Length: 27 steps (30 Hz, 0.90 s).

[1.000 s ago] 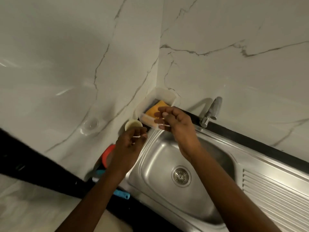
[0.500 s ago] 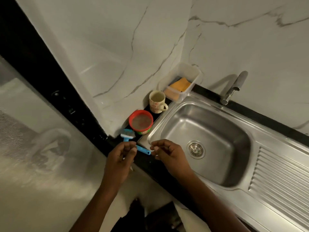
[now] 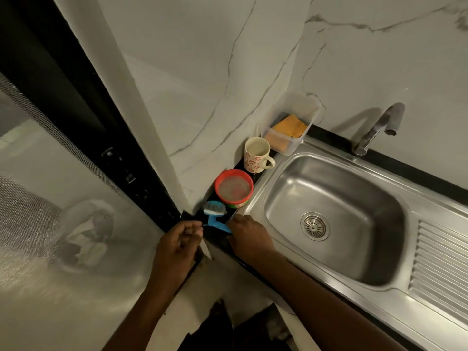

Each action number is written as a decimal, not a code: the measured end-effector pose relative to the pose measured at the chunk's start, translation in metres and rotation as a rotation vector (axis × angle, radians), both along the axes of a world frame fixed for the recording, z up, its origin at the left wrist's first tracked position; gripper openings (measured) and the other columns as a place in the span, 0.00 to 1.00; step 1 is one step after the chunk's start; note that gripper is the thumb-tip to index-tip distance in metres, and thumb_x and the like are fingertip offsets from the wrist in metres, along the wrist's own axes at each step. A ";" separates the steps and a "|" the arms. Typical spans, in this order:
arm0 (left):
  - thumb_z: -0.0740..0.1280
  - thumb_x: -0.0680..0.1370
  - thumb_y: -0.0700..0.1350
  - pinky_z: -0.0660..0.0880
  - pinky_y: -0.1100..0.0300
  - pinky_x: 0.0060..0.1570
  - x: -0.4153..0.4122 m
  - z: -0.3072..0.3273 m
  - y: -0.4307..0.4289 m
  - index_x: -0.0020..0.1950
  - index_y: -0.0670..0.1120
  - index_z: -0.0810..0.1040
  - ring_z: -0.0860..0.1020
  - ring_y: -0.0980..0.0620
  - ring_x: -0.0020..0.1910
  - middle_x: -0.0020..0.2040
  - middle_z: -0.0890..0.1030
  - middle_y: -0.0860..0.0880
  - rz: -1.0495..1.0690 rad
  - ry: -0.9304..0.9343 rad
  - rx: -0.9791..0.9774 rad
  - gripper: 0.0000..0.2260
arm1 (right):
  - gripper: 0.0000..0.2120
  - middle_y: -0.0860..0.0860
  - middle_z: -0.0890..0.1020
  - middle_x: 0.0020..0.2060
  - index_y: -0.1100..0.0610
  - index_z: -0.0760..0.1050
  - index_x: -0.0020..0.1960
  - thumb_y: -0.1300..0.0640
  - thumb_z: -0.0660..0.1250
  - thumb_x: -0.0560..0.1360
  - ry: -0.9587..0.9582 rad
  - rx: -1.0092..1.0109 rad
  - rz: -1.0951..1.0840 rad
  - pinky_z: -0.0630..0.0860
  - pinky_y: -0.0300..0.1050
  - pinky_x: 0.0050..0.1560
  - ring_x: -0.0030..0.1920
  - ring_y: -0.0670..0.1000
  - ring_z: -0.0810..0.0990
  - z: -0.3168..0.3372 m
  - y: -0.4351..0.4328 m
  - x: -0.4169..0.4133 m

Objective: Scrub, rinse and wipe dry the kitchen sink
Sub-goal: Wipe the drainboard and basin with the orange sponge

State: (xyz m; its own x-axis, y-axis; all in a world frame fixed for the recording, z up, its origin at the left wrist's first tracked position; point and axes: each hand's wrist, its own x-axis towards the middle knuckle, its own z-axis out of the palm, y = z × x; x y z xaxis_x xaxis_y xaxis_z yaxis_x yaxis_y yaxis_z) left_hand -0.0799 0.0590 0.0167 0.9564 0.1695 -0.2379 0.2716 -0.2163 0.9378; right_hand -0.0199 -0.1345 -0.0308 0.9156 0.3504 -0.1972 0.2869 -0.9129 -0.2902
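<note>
Moved off sponge tub [image 3: 291, 127], now at brush [image 3: 215, 214]: scrub-tool pickup.
Right hand [image 3: 249, 236]: fingers curled over brush handle on counter [image 3: 222, 240]; left hand [image 3: 177, 240]: fingers curled, contents unclear. Sink [image 3: 354, 198] alongside, unscrubbed.

Glossy steel sink [image 3: 334, 239]; seemingly plastic brush [image 3: 215, 210]

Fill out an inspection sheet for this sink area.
Surface: steel sink, basin bare, strainer in the drain.
Job's things: blue brush left of the sink; orange sponge in a clear box; tap, no water running.
Clutter: red tub and mug between brush and box.
Hands: left hand curled beside the brush handle; right hand over its end; grip unclear.
Cables: nothing seen.
Surroundings: marble wall; mesh screen at left.
</note>
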 end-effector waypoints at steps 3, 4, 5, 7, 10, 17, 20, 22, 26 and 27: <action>0.70 0.82 0.44 0.82 0.43 0.58 0.009 0.003 0.002 0.56 0.60 0.84 0.85 0.54 0.54 0.53 0.87 0.55 -0.006 -0.002 -0.002 0.10 | 0.18 0.54 0.77 0.63 0.54 0.75 0.70 0.54 0.66 0.81 0.006 -0.038 0.031 0.80 0.53 0.53 0.60 0.56 0.77 -0.006 0.003 0.005; 0.70 0.82 0.43 0.82 0.43 0.59 0.012 0.003 0.002 0.57 0.58 0.84 0.85 0.55 0.53 0.53 0.87 0.55 -0.005 -0.004 -0.001 0.09 | 0.18 0.55 0.76 0.63 0.55 0.74 0.70 0.55 0.66 0.81 0.005 -0.039 0.042 0.80 0.53 0.54 0.61 0.56 0.76 -0.006 0.003 0.005; 0.70 0.82 0.43 0.82 0.43 0.59 0.014 0.004 0.002 0.57 0.57 0.84 0.85 0.55 0.53 0.52 0.87 0.55 -0.006 -0.006 0.000 0.09 | 0.18 0.55 0.76 0.64 0.55 0.73 0.71 0.55 0.67 0.82 -0.003 -0.030 0.048 0.79 0.52 0.54 0.61 0.56 0.76 -0.007 0.004 0.004; 0.70 0.82 0.44 0.82 0.44 0.58 0.016 0.007 0.001 0.58 0.56 0.84 0.85 0.56 0.53 0.52 0.87 0.56 -0.014 -0.013 -0.005 0.08 | 0.19 0.54 0.74 0.64 0.55 0.71 0.72 0.55 0.67 0.82 -0.020 0.003 0.052 0.79 0.51 0.55 0.61 0.55 0.76 -0.007 0.005 -0.001; 0.70 0.82 0.44 0.82 0.48 0.58 0.020 0.013 0.000 0.58 0.54 0.84 0.85 0.57 0.54 0.53 0.87 0.57 -0.025 -0.030 -0.018 0.08 | 0.20 0.52 0.74 0.63 0.53 0.69 0.73 0.55 0.66 0.82 -0.033 0.123 -0.005 0.78 0.48 0.57 0.59 0.51 0.74 0.005 0.006 -0.014; 0.70 0.82 0.43 0.83 0.48 0.55 0.034 0.023 -0.007 0.56 0.54 0.84 0.85 0.54 0.52 0.51 0.86 0.56 -0.071 -0.077 -0.008 0.07 | 0.08 0.46 0.79 0.46 0.50 0.77 0.59 0.52 0.60 0.86 0.053 0.749 -0.476 0.72 0.34 0.40 0.41 0.44 0.76 0.046 0.013 -0.015; 0.70 0.82 0.43 0.83 0.49 0.56 0.042 0.027 -0.013 0.56 0.54 0.84 0.84 0.55 0.53 0.51 0.86 0.57 -0.107 -0.094 0.006 0.07 | 0.11 0.52 0.82 0.40 0.56 0.79 0.53 0.52 0.61 0.86 0.221 1.055 -0.701 0.75 0.38 0.35 0.36 0.46 0.78 0.047 0.019 0.004; 0.70 0.82 0.44 0.83 0.49 0.56 0.048 0.028 -0.014 0.56 0.54 0.84 0.84 0.55 0.54 0.51 0.86 0.57 -0.123 -0.107 0.010 0.07 | 0.11 0.54 0.84 0.44 0.58 0.81 0.55 0.53 0.62 0.86 0.305 1.223 -0.831 0.81 0.40 0.44 0.43 0.49 0.83 0.045 0.025 0.016; 0.70 0.82 0.43 0.83 0.49 0.57 0.053 0.027 -0.014 0.56 0.53 0.84 0.84 0.56 0.54 0.51 0.86 0.57 -0.131 -0.114 0.009 0.07 | 0.10 0.55 0.85 0.44 0.58 0.83 0.52 0.55 0.64 0.85 0.335 1.346 -1.008 0.84 0.50 0.53 0.45 0.52 0.85 0.032 0.039 0.035; 0.70 0.82 0.43 0.83 0.49 0.57 0.054 0.026 -0.014 0.56 0.53 0.84 0.84 0.56 0.54 0.51 0.86 0.57 -0.133 -0.116 0.012 0.07 | 0.09 0.55 0.86 0.44 0.57 0.83 0.52 0.55 0.65 0.85 0.333 1.351 -1.046 0.84 0.52 0.54 0.45 0.51 0.84 0.028 0.042 0.039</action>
